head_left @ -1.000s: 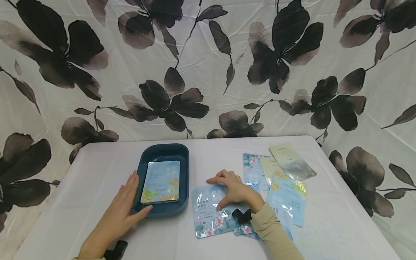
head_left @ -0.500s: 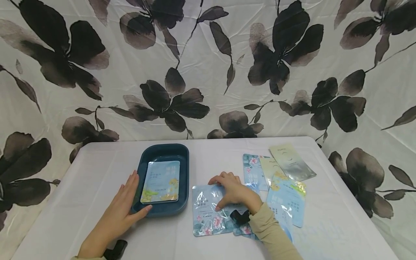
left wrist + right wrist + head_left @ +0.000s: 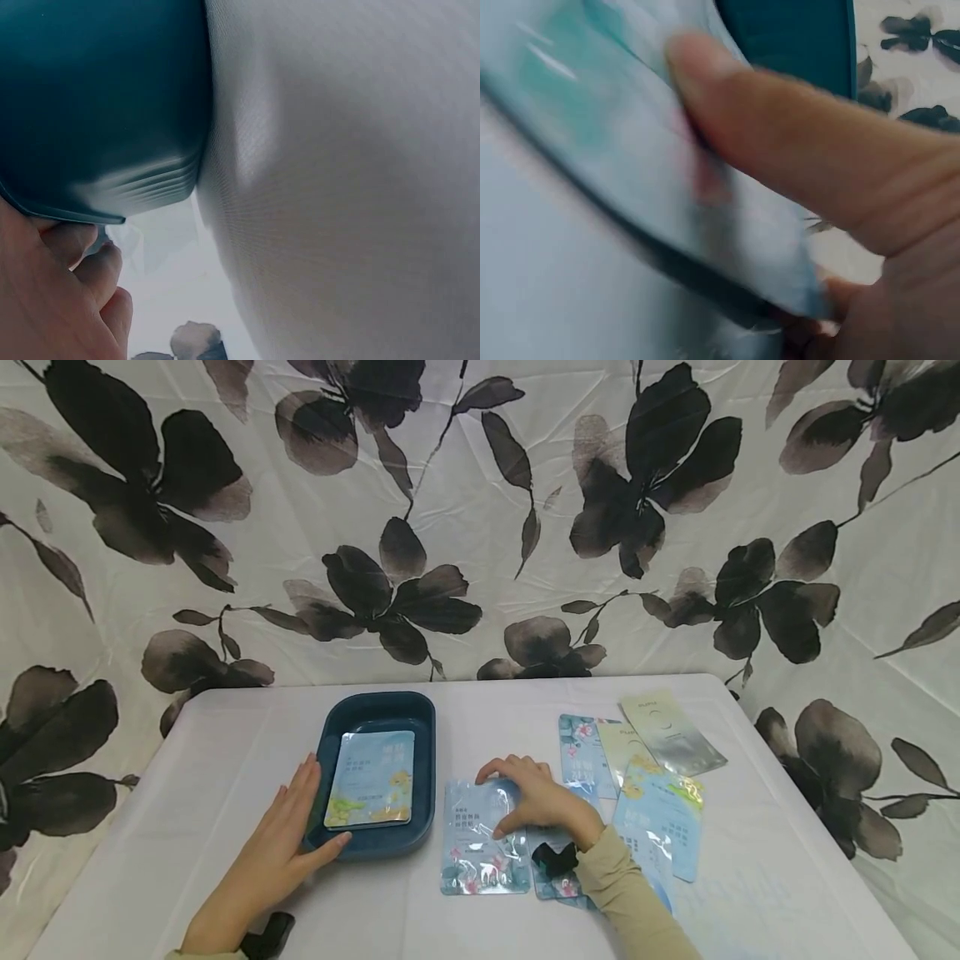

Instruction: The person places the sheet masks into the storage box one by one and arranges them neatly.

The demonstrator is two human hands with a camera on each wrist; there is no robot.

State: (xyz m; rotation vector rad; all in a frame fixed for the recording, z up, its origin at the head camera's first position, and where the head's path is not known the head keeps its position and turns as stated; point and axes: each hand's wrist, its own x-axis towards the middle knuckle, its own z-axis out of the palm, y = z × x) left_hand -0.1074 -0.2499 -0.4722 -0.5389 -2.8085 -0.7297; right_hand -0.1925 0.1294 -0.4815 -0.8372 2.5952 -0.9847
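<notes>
Flowered packet (image 3: 483, 847), one in right grip (image 3: 546, 797), one tray (image 3: 382, 710)

Two hands show: one left hand (image 3: 273, 852) at lower left, one right hand (image 3: 542, 800) right of centre. One dark blue tray (image 3: 427, 785) sits left of centre, with one topmost packet (image 3: 370, 781) visible inside; any beneath cannot be counted. The right hand grips one flowered packet (image 3: 480, 860). Two pale green packets (image 3: 673, 735) and at least two light blue packets (image 3: 684, 831) lie further right, overlapping. Two black wrist devices (image 3: 268, 937) show in the lower half.
</notes>
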